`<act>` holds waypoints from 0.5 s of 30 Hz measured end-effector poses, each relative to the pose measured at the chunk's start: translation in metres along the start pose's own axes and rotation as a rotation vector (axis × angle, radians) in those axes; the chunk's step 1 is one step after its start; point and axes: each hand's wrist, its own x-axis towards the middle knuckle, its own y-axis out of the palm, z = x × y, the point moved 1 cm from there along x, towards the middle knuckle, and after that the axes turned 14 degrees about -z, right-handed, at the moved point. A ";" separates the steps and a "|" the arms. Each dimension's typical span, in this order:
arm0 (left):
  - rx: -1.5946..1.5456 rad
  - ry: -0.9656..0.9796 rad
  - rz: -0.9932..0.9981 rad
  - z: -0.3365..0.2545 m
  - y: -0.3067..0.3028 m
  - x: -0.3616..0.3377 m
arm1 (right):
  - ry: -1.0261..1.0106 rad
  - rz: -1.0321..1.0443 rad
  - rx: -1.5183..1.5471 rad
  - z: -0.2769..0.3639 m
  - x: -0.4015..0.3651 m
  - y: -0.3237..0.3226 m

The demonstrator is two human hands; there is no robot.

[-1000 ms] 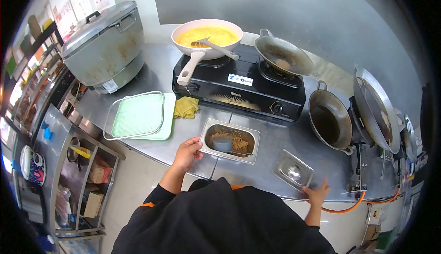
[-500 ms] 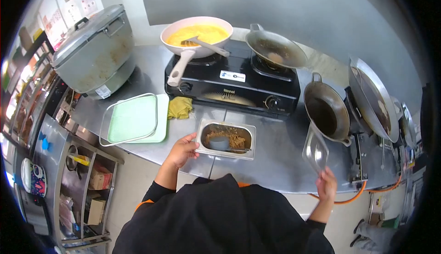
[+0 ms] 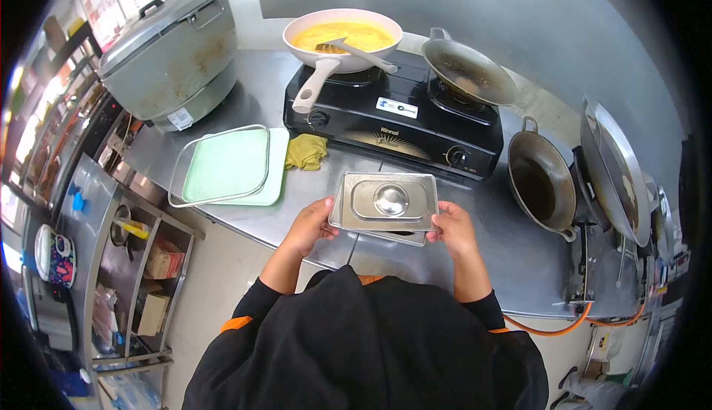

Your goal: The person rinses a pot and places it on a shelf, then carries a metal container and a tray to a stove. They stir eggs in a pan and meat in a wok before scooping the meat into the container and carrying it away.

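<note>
A rectangular steel lid (image 3: 391, 201) with a round recessed centre lies over the steel food container (image 3: 406, 239), slightly askew. Part of the container's rim shows below the lid's near edge; its contents are hidden. At the left end, my left hand (image 3: 311, 228) has its fingers closed on the container's edge, close to the lid's corner. My right hand (image 3: 454, 228) pinches the lid's right end between thumb and fingers.
Behind stands a black two-burner gas stove (image 3: 393, 132), bearing a white pan (image 3: 343, 39) of yellow liquid and a wok (image 3: 471, 65). Left are a green tray (image 3: 276, 165), a yellow cloth (image 3: 305, 150) and a large cooker (image 3: 170, 54). Another wok (image 3: 534, 180) stands right.
My right hand has brought the lid leftward from beside the right-hand wok onto the container, covering the brown food and the scoop. My left hand remains at the container's left end.
</note>
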 end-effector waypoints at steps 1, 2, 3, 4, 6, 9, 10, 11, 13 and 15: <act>0.019 0.017 0.009 -0.001 0.002 -0.002 | 0.000 -0.003 -0.020 -0.003 0.002 -0.002; 0.019 0.014 0.002 -0.003 0.002 -0.004 | 0.001 0.025 0.008 -0.004 0.001 -0.002; 0.018 0.012 -0.002 -0.004 0.002 -0.005 | 0.001 0.052 0.037 -0.003 0.000 -0.004; 0.018 0.010 -0.005 -0.004 0.003 -0.006 | 0.000 0.077 0.066 -0.001 -0.001 -0.004; 0.122 0.231 -0.214 -0.003 0.003 -0.004 | -0.114 0.038 0.132 0.008 -0.005 -0.001; 0.139 0.473 -0.319 -0.020 0.002 -0.008 | -0.445 0.052 0.214 0.011 0.004 0.003; 0.122 0.536 -0.319 -0.029 0.002 -0.010 | -0.557 0.013 0.186 0.003 0.012 0.003; 0.083 0.461 -0.250 -0.037 0.002 -0.011 | -0.668 -0.029 0.156 -0.004 0.019 0.004; 0.002 0.313 -0.111 -0.049 0.004 -0.009 | -1.015 -0.039 -0.072 -0.005 0.027 0.008; 0.298 0.407 -0.130 -0.045 0.006 0.000 | -1.245 -0.068 -0.278 -0.001 0.025 0.012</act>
